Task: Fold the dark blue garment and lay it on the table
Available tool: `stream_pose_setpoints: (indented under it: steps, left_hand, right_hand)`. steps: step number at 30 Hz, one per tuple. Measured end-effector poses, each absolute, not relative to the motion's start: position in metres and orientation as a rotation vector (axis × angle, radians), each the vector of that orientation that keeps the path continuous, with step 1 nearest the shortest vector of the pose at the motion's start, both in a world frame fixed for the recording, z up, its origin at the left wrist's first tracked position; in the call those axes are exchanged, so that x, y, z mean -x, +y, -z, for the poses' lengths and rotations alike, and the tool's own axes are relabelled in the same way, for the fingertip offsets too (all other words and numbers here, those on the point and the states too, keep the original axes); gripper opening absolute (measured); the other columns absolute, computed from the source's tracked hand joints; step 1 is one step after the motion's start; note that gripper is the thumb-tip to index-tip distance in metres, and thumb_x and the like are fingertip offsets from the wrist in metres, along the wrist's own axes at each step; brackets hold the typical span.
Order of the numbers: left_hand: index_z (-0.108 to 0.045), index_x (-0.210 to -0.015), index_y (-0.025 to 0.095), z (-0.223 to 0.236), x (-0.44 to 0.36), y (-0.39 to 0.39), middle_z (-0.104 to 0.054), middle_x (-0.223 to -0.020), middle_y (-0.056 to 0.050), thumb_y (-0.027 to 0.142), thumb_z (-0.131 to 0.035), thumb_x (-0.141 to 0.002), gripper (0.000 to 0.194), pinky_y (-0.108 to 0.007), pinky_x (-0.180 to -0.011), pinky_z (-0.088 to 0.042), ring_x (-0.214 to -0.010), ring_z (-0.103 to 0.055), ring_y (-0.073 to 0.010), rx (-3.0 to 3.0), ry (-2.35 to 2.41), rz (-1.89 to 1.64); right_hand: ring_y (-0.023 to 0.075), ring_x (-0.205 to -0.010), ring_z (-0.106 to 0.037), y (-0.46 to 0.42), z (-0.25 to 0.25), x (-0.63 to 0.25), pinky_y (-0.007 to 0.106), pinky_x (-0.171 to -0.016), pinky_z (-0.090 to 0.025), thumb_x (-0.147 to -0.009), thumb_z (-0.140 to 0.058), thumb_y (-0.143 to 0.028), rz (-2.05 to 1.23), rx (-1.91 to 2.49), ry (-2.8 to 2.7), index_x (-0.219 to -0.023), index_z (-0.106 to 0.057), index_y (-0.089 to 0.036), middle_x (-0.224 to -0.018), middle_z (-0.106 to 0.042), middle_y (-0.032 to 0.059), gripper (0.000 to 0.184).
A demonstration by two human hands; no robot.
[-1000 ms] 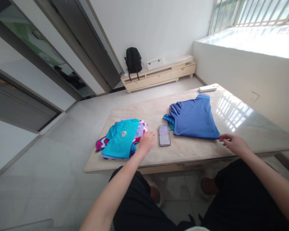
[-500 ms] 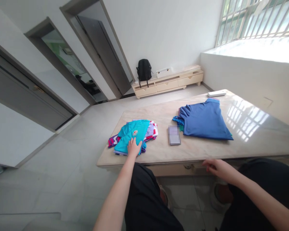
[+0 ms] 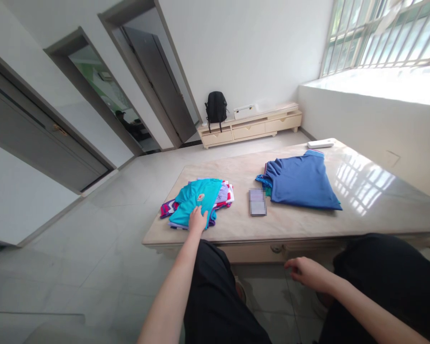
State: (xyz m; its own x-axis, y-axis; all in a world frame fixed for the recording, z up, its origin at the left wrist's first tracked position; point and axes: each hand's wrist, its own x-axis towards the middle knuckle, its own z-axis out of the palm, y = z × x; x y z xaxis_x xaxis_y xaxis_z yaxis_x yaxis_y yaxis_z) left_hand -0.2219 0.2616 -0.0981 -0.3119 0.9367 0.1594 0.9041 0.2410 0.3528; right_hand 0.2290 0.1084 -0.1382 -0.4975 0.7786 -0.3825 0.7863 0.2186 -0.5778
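My left hand [image 3: 198, 219] lies open on a folded turquoise shirt [image 3: 189, 203] with a small crest, fingers spread over its lower right part. Beneath that shirt is a pile of other clothes [image 3: 223, 196] in purple, red and white. My right hand [image 3: 306, 273] hangs above my lap, below the front edge of the table; its fingers are loosely bent, with nothing in them. To the right on the marble-topped table [image 3: 229, 165] lies a blue polo shirt [image 3: 301, 184], with other blue and green cloth peeking out under its left side.
A blurred-out phone-like object [image 3: 257, 202] lies between the two groups of clothes. A white oblong object [image 3: 320, 143] rests at the far table corner. Beyond stand a low cabinet [image 3: 251, 128] and a black backpack [image 3: 216, 107]. A person [image 3: 123, 119] shows through a left doorway.
My right hand has moved left and down, away from the table edge. My left hand stays on the turquoise shirt. The view has tilted slightly.
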Motion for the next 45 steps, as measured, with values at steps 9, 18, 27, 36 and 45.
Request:
stream_pose_setpoints:
  steps: [9,18,27,36,45]
  left_hand:
    - [-0.066,-0.128,0.018,0.097,0.230,0.260,-0.065,-0.137,-0.011,0.036,-0.066,-0.101,0.032,-0.051,-0.105,-0.055,-0.122,-0.065,-0.0265,-1.778,2.403,-0.660]
    - [-0.073,-0.104,0.022,0.091,0.235,0.262,-0.076,-0.118,-0.011,0.023,-0.060,-0.098,0.014,-0.041,-0.096,-0.056,-0.112,-0.070,-0.0278,-1.708,2.481,-0.711]
    - [-0.068,-0.090,0.023,0.086,0.240,0.273,-0.079,-0.100,-0.009,0.027,-0.060,-0.092,0.009,-0.037,-0.088,-0.056,-0.098,-0.074,-0.0284,-1.644,2.554,-0.850]
    - [-0.062,-0.097,0.023,0.081,0.238,0.274,-0.075,-0.099,-0.010,0.030,-0.052,-0.096,0.013,-0.036,-0.086,-0.058,-0.095,-0.073,-0.0267,-1.611,2.566,-1.047]
    - [-0.061,-0.098,0.022,0.080,0.235,0.275,-0.073,-0.094,-0.009,0.031,-0.053,-0.095,0.012,-0.035,-0.083,-0.057,-0.088,-0.071,-0.0245,-1.593,2.517,-1.117]
  right_hand:
    - [0.0348,-0.102,-0.077,0.117,0.132,-0.214,0.043,-0.090,-0.056,-0.083,-0.063,-0.020,1.106,-1.371,2.476,-0.121,-0.081,-0.021,-0.105,-0.082,0.0121,0.042]
    - [0.0367,-0.111,-0.076,0.133,0.148,-0.162,0.046,-0.096,-0.057,-0.082,-0.059,-0.021,1.086,-1.036,2.594,-0.123,-0.080,-0.023,-0.112,-0.081,0.0159,0.046]
    - [0.0403,-0.108,-0.076,0.130,0.165,-0.162,0.049,-0.092,-0.058,-0.078,-0.062,-0.020,1.141,-0.931,2.515,-0.111,-0.082,-0.021,-0.105,-0.082,0.0183,0.040]
    - [0.0425,-0.103,-0.077,0.117,0.159,-0.157,0.052,-0.089,-0.060,-0.077,-0.061,-0.021,1.158,-0.877,2.488,-0.105,-0.082,-0.018,-0.102,-0.081,0.0195,0.035]
    - [0.0421,-0.105,-0.077,0.120,0.160,-0.160,0.052,-0.090,-0.060,-0.076,-0.060,-0.019,1.134,-0.890,2.508,-0.105,-0.082,-0.017,-0.103,-0.081,0.0198,0.036]
